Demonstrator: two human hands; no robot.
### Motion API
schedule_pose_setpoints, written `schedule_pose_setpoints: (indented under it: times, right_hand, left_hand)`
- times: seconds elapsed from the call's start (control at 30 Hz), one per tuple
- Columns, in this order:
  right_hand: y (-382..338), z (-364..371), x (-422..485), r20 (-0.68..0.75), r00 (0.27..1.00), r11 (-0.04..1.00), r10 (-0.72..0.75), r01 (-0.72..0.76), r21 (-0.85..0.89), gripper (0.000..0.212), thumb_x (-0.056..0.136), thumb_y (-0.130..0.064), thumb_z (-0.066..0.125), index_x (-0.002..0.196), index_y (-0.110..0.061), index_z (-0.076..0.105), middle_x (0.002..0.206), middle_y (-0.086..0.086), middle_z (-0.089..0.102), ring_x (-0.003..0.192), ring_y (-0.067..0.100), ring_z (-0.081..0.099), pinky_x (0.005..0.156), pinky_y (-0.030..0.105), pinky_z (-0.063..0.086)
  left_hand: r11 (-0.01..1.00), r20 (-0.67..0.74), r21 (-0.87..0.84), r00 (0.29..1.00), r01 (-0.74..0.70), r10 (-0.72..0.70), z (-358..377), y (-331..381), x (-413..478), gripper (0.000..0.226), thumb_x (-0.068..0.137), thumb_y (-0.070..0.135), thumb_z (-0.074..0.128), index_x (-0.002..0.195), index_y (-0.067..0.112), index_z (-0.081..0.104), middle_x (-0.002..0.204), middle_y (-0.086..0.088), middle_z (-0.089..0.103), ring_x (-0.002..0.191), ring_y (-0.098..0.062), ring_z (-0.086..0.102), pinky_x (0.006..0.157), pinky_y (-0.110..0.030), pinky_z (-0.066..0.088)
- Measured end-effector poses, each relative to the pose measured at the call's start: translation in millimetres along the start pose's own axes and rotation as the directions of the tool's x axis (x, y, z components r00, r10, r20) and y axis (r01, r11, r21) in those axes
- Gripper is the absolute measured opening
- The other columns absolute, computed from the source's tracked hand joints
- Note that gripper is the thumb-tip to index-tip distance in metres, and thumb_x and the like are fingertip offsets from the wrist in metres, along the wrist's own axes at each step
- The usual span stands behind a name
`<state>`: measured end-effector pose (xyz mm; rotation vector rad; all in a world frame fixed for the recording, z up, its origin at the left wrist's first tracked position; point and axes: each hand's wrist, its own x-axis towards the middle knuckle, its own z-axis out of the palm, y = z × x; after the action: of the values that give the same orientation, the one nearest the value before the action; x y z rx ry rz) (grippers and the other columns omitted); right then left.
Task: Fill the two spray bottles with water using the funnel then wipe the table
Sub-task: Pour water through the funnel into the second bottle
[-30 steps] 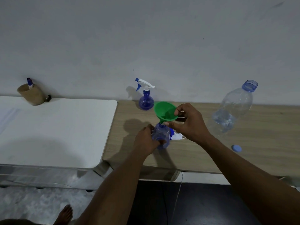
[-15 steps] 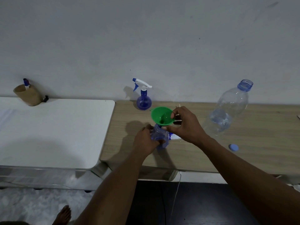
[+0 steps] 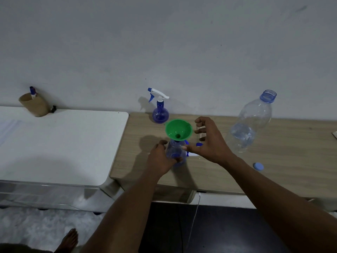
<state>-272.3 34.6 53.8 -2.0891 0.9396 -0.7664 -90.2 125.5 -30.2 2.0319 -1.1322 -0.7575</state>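
Centrally, on the wood-grained table (image 3: 273,170), a translucent blue spray bottle (image 3: 176,152) is gripped round its rounded body by the left hand (image 3: 160,159), fingers curled about it. A green funnel (image 3: 179,128) of smooth plastic, a cone with a round rim, is seated by its spout in the bottle's open neck. The right hand (image 3: 211,143) is held just beside the funnel, fingers spread and loosely bent. Nothing is held in it, and whether its thumb touches the bottle cannot be told. A white-and-blue trigger head (image 3: 192,154) is partly hidden behind the bottle. By the wall a second spray bottle (image 3: 160,114), bulbous and blue, is stood with its trigger fitted. To the right a large clear water bottle (image 3: 249,123) is stood uncapped, a little water inside, with a round blue cap (image 3: 258,166) laid apart on the wood. A smooth white table (image 3: 54,143) with rounded corners adjoins at the left.
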Motion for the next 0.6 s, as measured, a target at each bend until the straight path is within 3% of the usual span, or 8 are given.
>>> schedule_pose_setpoints:
  times: [0.1, 0.2, 0.3, 0.37, 0.5, 0.53, 0.6]
  right_hand:
    - [2.3, -7.1, -13.6, -0.054, 0.998, 1.000, 0.011, -0.011, -0.005, 0.086, 0.063, -0.055, 0.088, 0.129, -0.029, 0.040, 0.128, -0.004, 0.044, 0.103, 0.008, 0.057, 0.072, 0.025, 0.055]
    - [8.6, -16.7, -28.0, -0.181, 0.983, 0.999, -0.042, 0.035, -0.040, 0.061, 0.074, -0.051, 0.081, 0.116, -0.021, 0.049, 0.111, -0.002, 0.053, 0.088, 0.012, 0.059, 0.067, 0.026, 0.052]
    - [16.6, -30.4, -44.9, -0.379, 0.917, 0.991, -0.124, 0.098, -0.086, 0.033, 0.086, -0.043, 0.067, 0.094, -0.014, 0.054, 0.086, -0.003, 0.055, 0.069, 0.011, 0.053, 0.057, 0.027, 0.045]
    - [21.4, -43.3, -55.7, -0.523, 0.839, 0.988, -0.150, 0.109, -0.110, 0.028, 0.088, -0.034, 0.065, 0.089, -0.010, 0.052, 0.083, -0.001, 0.050, 0.068, 0.012, 0.046, 0.059, 0.025, 0.041]
    - [36.2, -69.1, -65.5, -0.736, 0.676, 0.998, -0.036, -0.016, -0.063, 0.049, 0.078, -0.030, 0.079, 0.103, -0.004, 0.046, 0.104, 0.005, 0.039, 0.088, 0.024, 0.044, 0.075, 0.036, 0.044]
    - [41.5, -73.7, -64.2, -0.748, 0.662, 0.997, 0.035, -0.073, -0.017, 0.062, 0.074, -0.035, 0.084, 0.111, -0.003, 0.045, 0.109, 0.004, 0.038, 0.094, 0.027, 0.045, 0.080, 0.039, 0.046]
    - [54.2, -81.0, -58.4, -0.669, 0.712, 0.976, 0.216, -0.181, 0.122, 0.089, 0.065, -0.045, 0.090, 0.129, -0.009, 0.038, 0.124, 0.003, 0.039, 0.111, 0.022, 0.047, 0.095, 0.036, 0.046]
  left_hand:
    - [1.000, -0.040, -0.026, 0.999, 0.013, -0.014, 2.5, -0.1, -8.6, 0.109, 0.040, 0.071, 0.079, 0.133, 0.024, 0.047, 0.121, 0.001, 0.064, 0.104, -0.020, 0.066, 0.088, -0.045, 0.057]
    - [0.999, -0.079, -0.028, 0.997, 0.020, -0.022, 5.7, 7.4, -20.0, 0.097, 0.048, 0.061, 0.086, 0.130, 0.022, 0.050, 0.119, -0.001, 0.066, 0.102, -0.021, 0.067, 0.087, -0.042, 0.056]
    - [0.999, -0.111, -0.045, 0.994, 0.019, -0.024, 11.3, 13.2, -28.2, 0.081, 0.060, 0.043, 0.091, 0.128, 0.018, 0.055, 0.120, -0.002, 0.067, 0.104, -0.021, 0.065, 0.087, -0.036, 0.052]
    - [0.998, -0.125, -0.055, 0.992, 0.007, -0.014, 14.5, 16.3, -30.3, 0.073, 0.066, 0.038, 0.090, 0.126, 0.017, 0.056, 0.117, 0.000, 0.068, 0.102, -0.019, 0.065, 0.084, -0.032, 0.050]
    - [0.998, -0.173, -0.051, 0.985, -0.029, 0.020, 20.1, 21.9, -34.4, 0.062, 0.074, 0.034, 0.087, 0.125, 0.016, 0.057, 0.111, -0.001, 0.068, 0.098, -0.021, 0.064, 0.083, -0.033, 0.050]
    - [0.998, -0.184, -0.048, 0.983, -0.031, 0.022, 21.1, 21.3, -35.1, 0.060, 0.075, 0.035, 0.085, 0.126, 0.018, 0.057, 0.112, -0.002, 0.069, 0.099, -0.022, 0.065, 0.084, -0.035, 0.052]
    - [0.999, -0.184, -0.028, 0.983, -0.022, 0.017, 22.0, 19.5, -34.7, 0.058, 0.077, 0.038, 0.083, 0.126, 0.020, 0.057, 0.112, -0.001, 0.070, 0.100, -0.024, 0.066, 0.085, -0.037, 0.053]
